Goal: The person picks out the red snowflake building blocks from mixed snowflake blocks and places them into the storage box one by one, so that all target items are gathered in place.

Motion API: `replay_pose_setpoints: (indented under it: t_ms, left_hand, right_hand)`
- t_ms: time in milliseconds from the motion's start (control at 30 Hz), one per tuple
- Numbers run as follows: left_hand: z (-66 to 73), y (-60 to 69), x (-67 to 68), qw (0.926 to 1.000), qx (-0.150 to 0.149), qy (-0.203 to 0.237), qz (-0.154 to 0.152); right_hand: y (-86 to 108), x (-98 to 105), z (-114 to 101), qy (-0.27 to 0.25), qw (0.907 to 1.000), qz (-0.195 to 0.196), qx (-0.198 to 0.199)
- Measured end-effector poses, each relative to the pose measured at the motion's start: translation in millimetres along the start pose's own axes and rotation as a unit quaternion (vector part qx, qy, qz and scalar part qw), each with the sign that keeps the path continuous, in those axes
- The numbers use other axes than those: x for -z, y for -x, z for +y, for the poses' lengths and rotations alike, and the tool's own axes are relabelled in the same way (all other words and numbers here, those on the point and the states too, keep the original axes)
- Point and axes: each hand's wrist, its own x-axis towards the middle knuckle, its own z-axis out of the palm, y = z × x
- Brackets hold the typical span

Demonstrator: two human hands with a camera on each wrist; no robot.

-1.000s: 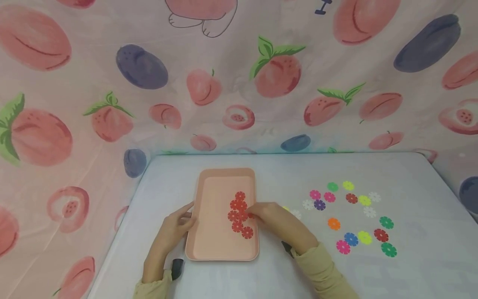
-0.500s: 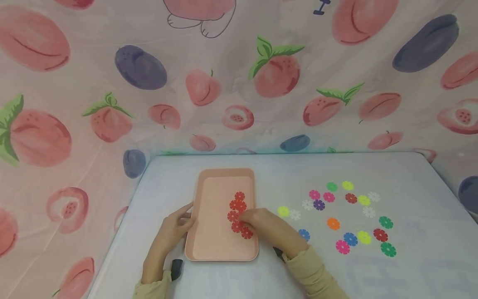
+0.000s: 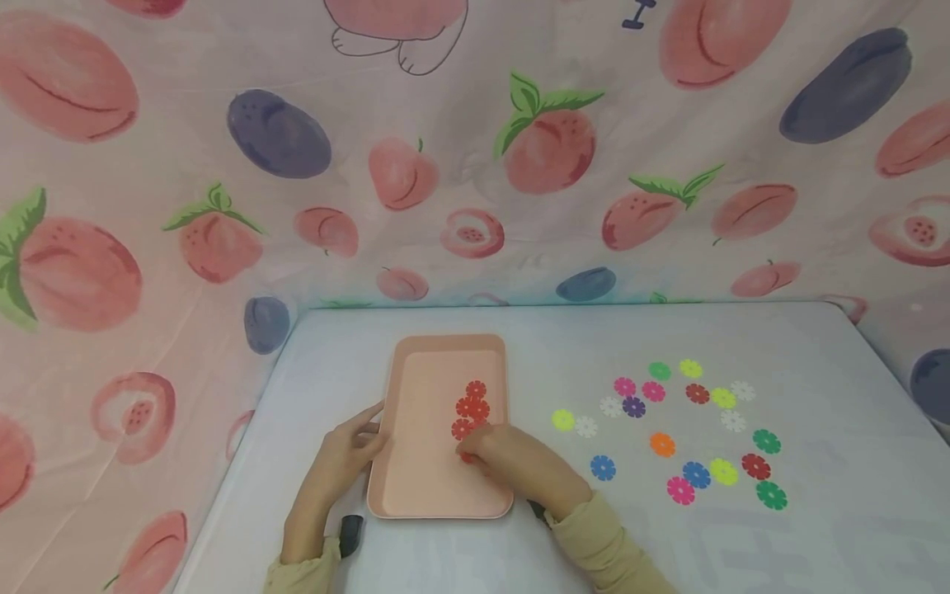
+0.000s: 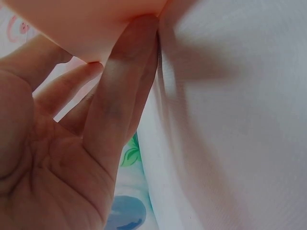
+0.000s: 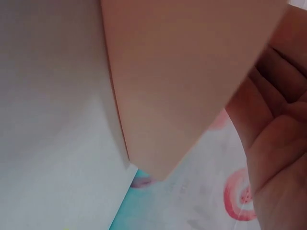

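Note:
A peach-coloured tray [image 3: 423, 487] lies on the white table, with several red snowflake discs [image 3: 476, 388] grouped in its right half. At its left rim my left hand [image 3: 343, 452] holds the edge, thumb over the rim and fingers against the outer wall. The left wrist view shows the fingers [image 4: 120, 81] touching that wall. Over the lower discs, my right hand [image 3: 519, 464] has its fingers curled down around a red disc [image 3: 466, 457], mostly hidden beneath the fingertips. In the right wrist view, the tray's wall [image 5: 172, 86] hides those fingertips.
Loose snowflake discs in several colours lie to the right of the tray, among them a blue disc [image 3: 603, 468], a yellow disc [image 3: 563, 420] and an orange disc [image 3: 663, 445]. A fruit-patterned cloth [image 3: 475, 190] hangs behind the table.
My right hand has moved left and toward me across the tray, from a middle red disc to a lower one. The yellow and blue discs beside it are uncovered. My left hand stays put.

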Motion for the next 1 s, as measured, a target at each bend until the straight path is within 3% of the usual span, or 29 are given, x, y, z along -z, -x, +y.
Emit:
replay_pose_setpoints:
  t_ms: [333,633,1000]
  left_hand:
    - [-0.1,0.7,0.0,1.0,-0.004,0.001,0.002]
    - [-0.4,1.4,0.9,1.0,-0.007,0.004,0.003]
    - [-1.5,0.3,-0.2,1.0,-0.006,-0.001,0.005]
  right_hand:
    - [-7.5,-11.8,-4.6,0.002,0.9998,-0.011,0.017]
    - [-10.8,-16.1,-6.4,-0.022,0.9996,-0.019,0.005]
    - [-13.5,-20.5,-5.9,0.001,0.9997,0.001,0.025]
